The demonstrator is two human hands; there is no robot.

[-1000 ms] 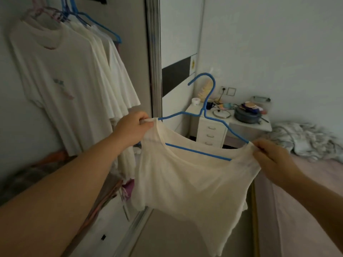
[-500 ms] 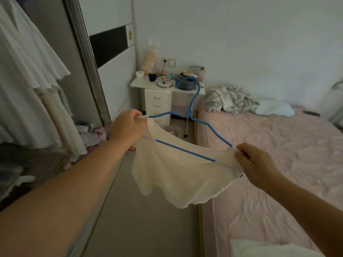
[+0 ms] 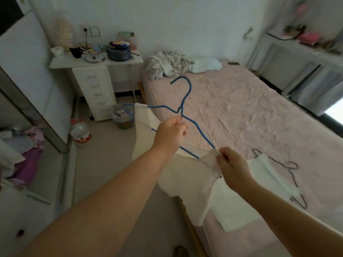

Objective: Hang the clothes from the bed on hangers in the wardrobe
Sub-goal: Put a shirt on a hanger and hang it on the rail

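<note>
No writing can be read anywhere — the red label on the clear plastic jug (image 3: 80,132) on the floor is too blurred to make out.

The left hand (image 3: 169,134) is curled shut near the neck of the blue wire hanger (image 3: 182,108), pinching the neckline of the cream top (image 3: 187,175). The right hand (image 3: 232,168) pinches the top's other shoulder between thumb and fingers, at the hanger's right end. The top hangs slack between the two hands over the edge of the bed (image 3: 250,112), its far shoulder threaded on the hanger's left arm; the hook points up and away, towards the head of the bed.

On the pink sheet just beyond the right hand lies a white garment (image 3: 259,184) with a dark wire hanger (image 3: 289,173) partly inside it. At the head of the bed sit a crumpled patterned blanket (image 3: 167,64) and a pale pillow (image 3: 207,65).

Left of the bed stands a white drawer unit (image 3: 96,89) under a cluttered top — a dark mug (image 3: 76,51), a dark pot (image 3: 118,52), a plate. A small bin (image 3: 123,118) stands beside the drawers, behind the hanger's left tip. At the far left, the wardrobe's sliding-door frame (image 3: 31,115) and a heap of purple and white clothes (image 3: 24,156) inside it. A shelf (image 3: 306,45) with pink items runs along the right wall.
</note>
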